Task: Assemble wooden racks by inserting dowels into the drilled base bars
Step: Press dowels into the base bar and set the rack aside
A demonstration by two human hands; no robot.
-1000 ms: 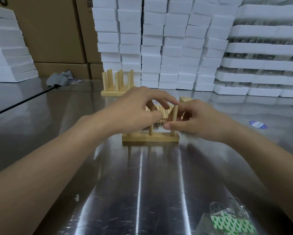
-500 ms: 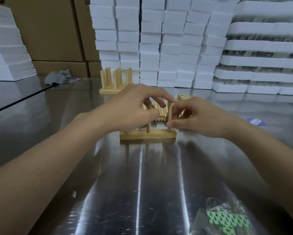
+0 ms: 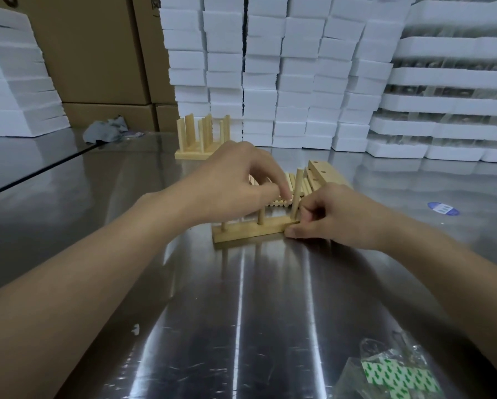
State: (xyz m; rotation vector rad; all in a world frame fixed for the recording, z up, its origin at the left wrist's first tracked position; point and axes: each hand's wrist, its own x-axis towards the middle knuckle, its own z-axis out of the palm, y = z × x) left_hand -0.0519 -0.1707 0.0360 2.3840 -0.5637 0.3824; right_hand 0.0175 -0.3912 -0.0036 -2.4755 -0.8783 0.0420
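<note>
Steel table (image 3: 255,326) lies bare nearside; right hand (image 3: 332,217) pinches base bar (image 3: 253,232) end, left hand (image 3: 235,185) fingers loose dowels (image 3: 278,201).

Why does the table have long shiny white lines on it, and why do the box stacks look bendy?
Head view: the metal table is glossy, so light bounces off in bright streaks toward the camera; the wide-angle lens curves the white foam stacks near the edges; the plastic bag looks slightly blurred.

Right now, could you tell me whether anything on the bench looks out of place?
Only the crumpled grey rag left at the table's far left edge; the dowels in the base bar stand upright.
</note>
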